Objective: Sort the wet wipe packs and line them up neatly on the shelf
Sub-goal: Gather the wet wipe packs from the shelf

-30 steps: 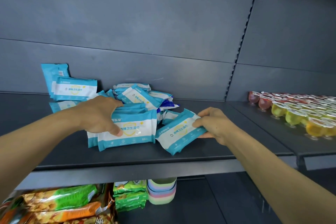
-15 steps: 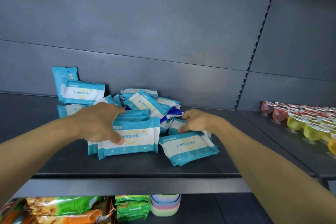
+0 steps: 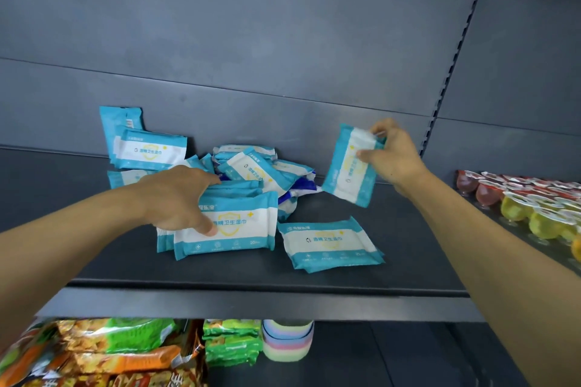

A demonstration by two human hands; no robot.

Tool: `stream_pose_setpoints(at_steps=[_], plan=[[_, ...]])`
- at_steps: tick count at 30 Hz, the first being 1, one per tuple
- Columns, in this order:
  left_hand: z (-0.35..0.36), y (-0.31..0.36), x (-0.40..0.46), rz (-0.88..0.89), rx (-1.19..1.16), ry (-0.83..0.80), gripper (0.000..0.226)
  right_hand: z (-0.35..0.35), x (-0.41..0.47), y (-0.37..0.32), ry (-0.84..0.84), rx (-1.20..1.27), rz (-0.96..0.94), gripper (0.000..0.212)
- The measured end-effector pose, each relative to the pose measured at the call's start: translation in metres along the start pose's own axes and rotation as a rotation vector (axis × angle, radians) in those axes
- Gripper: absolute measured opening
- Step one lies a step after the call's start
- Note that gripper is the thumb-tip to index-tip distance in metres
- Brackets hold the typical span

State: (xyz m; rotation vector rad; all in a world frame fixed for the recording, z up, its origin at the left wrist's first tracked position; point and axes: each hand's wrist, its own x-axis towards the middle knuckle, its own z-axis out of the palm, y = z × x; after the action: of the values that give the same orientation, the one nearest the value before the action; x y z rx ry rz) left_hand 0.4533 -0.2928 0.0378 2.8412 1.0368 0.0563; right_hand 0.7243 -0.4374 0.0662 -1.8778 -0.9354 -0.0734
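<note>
Several teal-and-white wet wipe packs lie in a loose pile (image 3: 251, 170) on the dark shelf (image 3: 257, 276). My left hand (image 3: 179, 198) grips a standing stack of packs (image 3: 232, 226) at the front, thumb on its face. My right hand (image 3: 390, 154) pinches one pack (image 3: 349, 166) by its upper edge and holds it upright above the shelf, right of the pile. Another pack (image 3: 330, 243) lies flat near the front edge. Two packs (image 3: 147, 149) lean against the back wall at the left.
Jelly cups (image 3: 528, 204) in red and yellow fill the neighbouring shelf on the right. Below, snack bags (image 3: 103, 352), green packets (image 3: 232, 342) and stacked pastel bowls (image 3: 287, 339) sit on the lower shelf. A slotted upright (image 3: 446, 78) divides the back panels.
My right hand left one pack flat at the front, then lifted another pack from the pile up and to the right. My left hand stayed on the stack.
</note>
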Motion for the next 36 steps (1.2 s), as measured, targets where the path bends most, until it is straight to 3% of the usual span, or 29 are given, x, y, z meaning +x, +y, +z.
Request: stream_pose_setpoints(at_steps=[3,7,10,13,17,19,21,23,26,31,36], plan=[[0.0,0.0,-0.001,0.002,0.007,-0.011,0.087,-0.009,-0.024,-0.015,0.065,0.207,0.047,0.031],[0.0,0.001,-0.003,0.005,0.002,-0.024,0.091,-0.004,-0.058,-0.016,0.02,0.418,0.331,0.028],[0.0,0.002,-0.005,0.007,0.013,-0.017,0.088,0.001,-0.079,-0.005,-0.051,0.47,0.522,0.016],[0.0,0.002,-0.006,0.003,0.022,-0.01,0.087,0.006,-0.094,0.007,-0.088,0.414,0.587,0.024],[0.001,0.003,-0.007,-0.007,0.059,0.007,0.086,0.007,-0.102,0.016,-0.163,-0.181,0.408,0.055],[0.002,0.004,-0.007,-0.012,0.076,0.013,0.086,0.003,-0.102,0.015,-0.197,-0.345,0.275,0.066],[0.002,0.004,-0.007,-0.016,0.088,0.012,0.086,-0.003,-0.1,0.009,-0.321,-0.358,0.117,0.072],[0.002,0.004,-0.007,-0.019,0.091,0.012,0.086,-0.006,-0.098,0.002,-0.568,-0.367,-0.006,0.075],[0.002,0.005,-0.007,-0.023,0.098,0.005,0.087,-0.004,-0.089,-0.001,-0.846,-0.432,-0.026,0.075],[0.002,0.008,-0.006,-0.036,0.12,-0.024,0.089,0.004,-0.07,0.002,-0.962,-0.561,-0.011,0.078],[0.003,0.017,-0.01,-0.055,0.218,-0.031,0.083,0.01,-0.067,-0.003,-0.911,-0.745,-0.124,0.064]])
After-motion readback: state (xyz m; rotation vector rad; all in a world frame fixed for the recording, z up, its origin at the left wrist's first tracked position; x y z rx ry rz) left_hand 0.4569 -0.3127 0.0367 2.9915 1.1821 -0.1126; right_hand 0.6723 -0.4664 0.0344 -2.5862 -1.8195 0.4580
